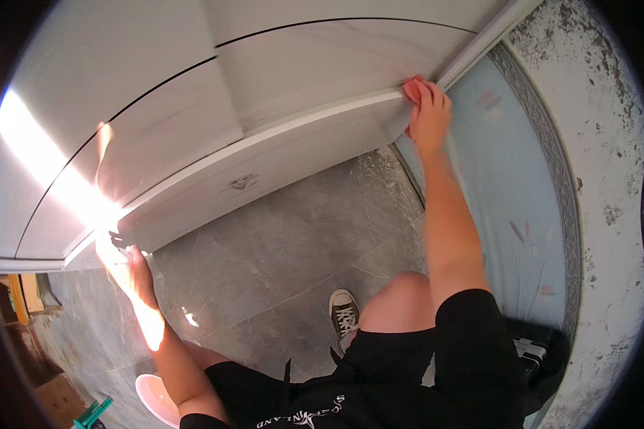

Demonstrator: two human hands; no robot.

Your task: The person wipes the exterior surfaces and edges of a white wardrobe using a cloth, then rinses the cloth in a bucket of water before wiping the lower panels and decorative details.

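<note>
My right hand (432,118) grips a pinkish-red cloth (414,90). It presses the cloth onto the right end of the white bottom rail (322,115) of a white sliding-door wardrobe, close to the side frame. Over at the left, my left hand (124,263) is by the same rail, farther along. Strong sunlight washes out its fingers, so I cannot tell whether it holds something. Above the rail stand the glossy white door panels (322,69), crossed by thin black lines. Below it, the white base board (279,171) bears a small dark printed motif.
Grey tiles (279,236) cover the floor beneath me. At right is a pale blue tiled wall (509,177) with a grey relief border and a flaking white wall (611,214). A pink basin (153,399), a green-handled item (92,413) and a black case (531,348) stand near my body.
</note>
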